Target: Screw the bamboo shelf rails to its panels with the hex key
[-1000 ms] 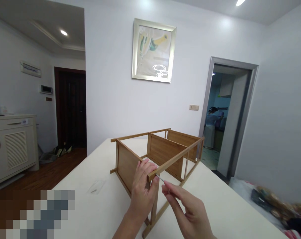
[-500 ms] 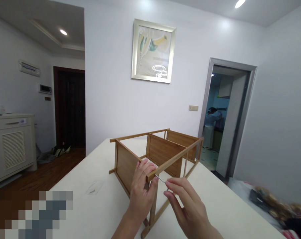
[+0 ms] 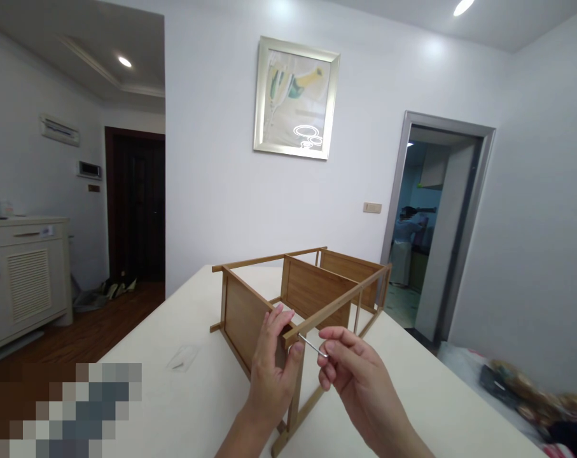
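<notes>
A bamboo shelf rack (image 3: 312, 294) lies on its side on the white table (image 3: 207, 394), its three panels standing upright. My left hand (image 3: 273, 369) is wrapped around the near corner of the rack, at the end of the top rail. My right hand (image 3: 352, 375) pinches a small metal hex key (image 3: 312, 345). The key's tip sits at the rail's end, right by my left thumb.
A small clear plastic bag (image 3: 183, 358) lies on the table left of the rack. A white cabinet (image 3: 23, 273) stands at the left wall. A doorway (image 3: 431, 229) at the right shows another person far off. Cluttered items (image 3: 531, 388) lie at the lower right.
My right hand has curled its fingers and turned the hex key, which now angles up a little at the rail's end. My left hand keeps its hold on the corner.
</notes>
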Motion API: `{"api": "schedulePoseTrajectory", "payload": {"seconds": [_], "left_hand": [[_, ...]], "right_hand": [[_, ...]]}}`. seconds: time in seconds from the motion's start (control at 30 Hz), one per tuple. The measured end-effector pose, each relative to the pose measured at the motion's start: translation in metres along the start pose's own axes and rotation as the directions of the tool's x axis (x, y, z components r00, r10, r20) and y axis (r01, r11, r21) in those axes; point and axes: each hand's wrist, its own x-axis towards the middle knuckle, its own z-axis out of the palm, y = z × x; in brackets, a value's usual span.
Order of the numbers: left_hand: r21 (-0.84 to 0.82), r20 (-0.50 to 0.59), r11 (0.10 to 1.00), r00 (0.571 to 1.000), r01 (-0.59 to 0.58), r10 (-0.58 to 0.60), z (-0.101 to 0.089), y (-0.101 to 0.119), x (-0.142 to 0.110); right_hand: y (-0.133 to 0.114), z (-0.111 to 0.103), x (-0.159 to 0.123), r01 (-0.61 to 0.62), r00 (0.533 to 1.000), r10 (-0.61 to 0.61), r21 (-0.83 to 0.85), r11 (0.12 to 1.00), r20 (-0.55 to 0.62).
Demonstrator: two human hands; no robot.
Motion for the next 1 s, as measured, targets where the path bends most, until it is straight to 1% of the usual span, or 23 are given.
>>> {"api": "schedulePoseTrajectory", "payload": {"seconds": [0.03,0.1,0.17,0.2,0.23,0.27,0.3,0.37,0.43,0.47,0.5,0.53,0.57,0.63,0.7,0.73,0.77,0.8,0.83,0.9,0.93,0.97,1.0], "left_hand": [[-0.009,-0.004,1.000,1.000,0.006,-0.006,0.000,0.000,0.000],[-0.028,-0.014,1.000,1.000,0.005,-0.005,0.000,0.000,0.000],[-0.040,-0.020,0.999,1.000,0.002,-0.003,0.000,0.000,0.001],[-0.042,-0.023,0.999,1.000,0.001,-0.002,0.000,-0.001,0.001],[-0.042,-0.025,0.999,1.000,0.000,-0.001,0.000,-0.001,0.001],[-0.042,-0.024,0.999,1.000,-0.001,0.000,0.001,-0.002,0.001],[-0.041,-0.025,0.999,1.000,-0.004,0.003,0.001,-0.002,0.001],[-0.039,-0.027,0.999,1.000,-0.010,0.009,0.001,-0.003,0.001],[-0.036,-0.024,0.999,1.000,-0.014,0.014,0.001,-0.005,0.001],[-0.035,-0.024,0.999,1.000,-0.016,0.015,0.001,-0.005,0.001],[-0.035,-0.023,0.999,1.000,-0.017,0.016,0.001,-0.006,0.000],[-0.035,-0.023,0.999,1.000,-0.017,0.016,0.001,-0.006,0.000],[-0.035,-0.023,0.999,1.000,-0.015,0.015,0.002,-0.006,0.000],[-0.033,-0.020,0.999,1.000,-0.011,0.011,0.002,-0.005,0.000],[-0.029,-0.019,1.000,1.000,-0.008,0.008,0.001,-0.005,0.000],[-0.026,-0.018,1.000,1.000,-0.008,0.007,0.001,-0.005,0.000],[-0.023,-0.018,1.000,1.000,-0.009,0.008,0.001,-0.004,0.000],[-0.022,-0.019,1.000,1.000,-0.011,0.011,0.001,-0.004,0.001],[-0.022,-0.020,1.000,1.000,-0.014,0.013,0.001,-0.004,0.001],[-0.022,-0.021,1.000,1.000,-0.013,0.012,0.001,-0.003,0.001],[-0.024,-0.021,1.000,1.000,-0.010,0.009,0.001,-0.003,0.001],[-0.025,-0.021,1.000,1.000,-0.006,0.006,0.001,-0.003,0.001],[-0.026,-0.019,1.000,1.000,-0.001,0.001,0.001,-0.003,0.001]], "right_hand": [[0.002,-0.001,-0.001,-0.004,1.000,0.004,0.008,1.000,0.000],[0.007,-0.004,-0.003,0.047,0.999,-0.048,-0.045,0.998,-0.014],[0.013,-0.008,-0.007,0.154,0.985,-0.165,-0.185,0.971,-0.044],[0.016,-0.010,-0.009,0.217,0.969,-0.241,-0.278,0.936,-0.055],[0.019,-0.012,-0.011,0.286,0.943,-0.330,-0.381,0.879,-0.052],[0.021,-0.013,-0.012,0.363,0.904,-0.427,-0.483,0.796,-0.025],[0.022,-0.014,-0.013,0.441,0.852,-0.523,-0.573,0.690,0.026],[0.023,-0.015,-0.015,0.583,0.711,-0.682,-0.684,0.439,0.169],[0.022,-0.014,-0.015,0.657,0.580,-0.757,-0.722,0.215,0.302],[0.021,-0.013,-0.015,0.669,0.537,-0.768,-0.730,0.138,0.348],[0.020,-0.012,-0.015,0.674,0.509,-0.772,-0.734,0.082,0.381],[0.019,-0.011,-0.015,0.674,0.492,-0.773,-0.737,0.047,0.401],[0.018,-0.010,-0.015,0.670,0.487,-0.771,-0.742,0.029,0.410],[0.017,-0.010,-0.016,0.661,0.493,-0.769,-0.750,0.028,0.406],[0.017,-0.010,-0.017,0.649,0.527,-0.764,-0.757,0.079,0.371],[0.018,-0.010,-0.017,0.637,0.562,-0.753,-0.759,0.131,0.342],[0.018,-0.010,-0.018,0.617,0.610,-0.734,-0.760,0.204,0.299],[0.018,-0.010,-0.018,0.582,0.673,-0.700,-0.756,0.299,0.241],[0.017,-0.009,-0.018,0.534,0.743,-0.645,-0.739,0.412,0.177],[0.014,-0.005,-0.017,0.407,0.871,-0.488,-0.643,0.649,0.060],[0.012,-0.002,-0.017,0.340,0.917,-0.398,-0.564,0.752,0.021],[0.010,0.000,-0.016,0.277,0.949,-0.315,-0.471,0.838,0.000],[0.008,0.003,-0.015,0.217,0.972,-0.236,-0.373,0.902,-0.006]]}}
